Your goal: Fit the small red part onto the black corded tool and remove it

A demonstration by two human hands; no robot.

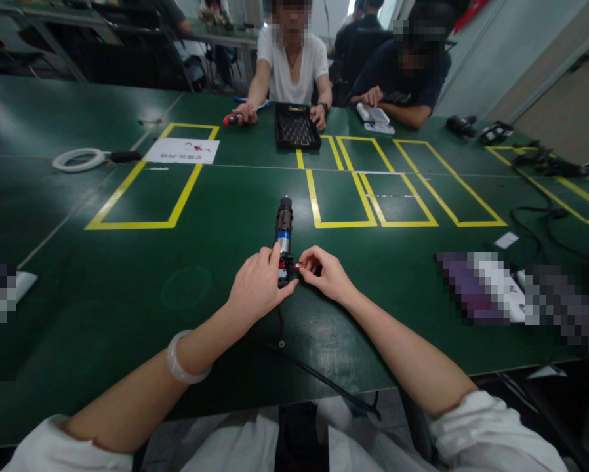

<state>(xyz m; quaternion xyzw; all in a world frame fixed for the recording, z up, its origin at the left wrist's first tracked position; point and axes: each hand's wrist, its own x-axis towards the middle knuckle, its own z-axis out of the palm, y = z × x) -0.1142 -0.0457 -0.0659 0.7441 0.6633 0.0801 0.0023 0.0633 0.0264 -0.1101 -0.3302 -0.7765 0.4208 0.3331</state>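
Note:
An electric screwdriver with its inner parts bare (284,226) lies on the green table in front of me, its thin bit facing away. A silver motor section with a blue band and red and black parts shows along it. My left hand (260,282) grips its near end from the left, thumb and fingers on either side. On the right, my right hand (326,272) pinches a small red-orange piece (302,265) at the tool's side; its exact kind is too small to tell. A black cord (319,375) runs from the near end to the table's front edge.
Across the table (235,196), a person holds a red-handled screwdriver (231,119) beside a black tray (298,141); another touches a white device (373,113). Yellow tape outlines mark the surface. A white cable coil (78,160) and paper sheet (181,151) lie left, black cables (540,210) right.

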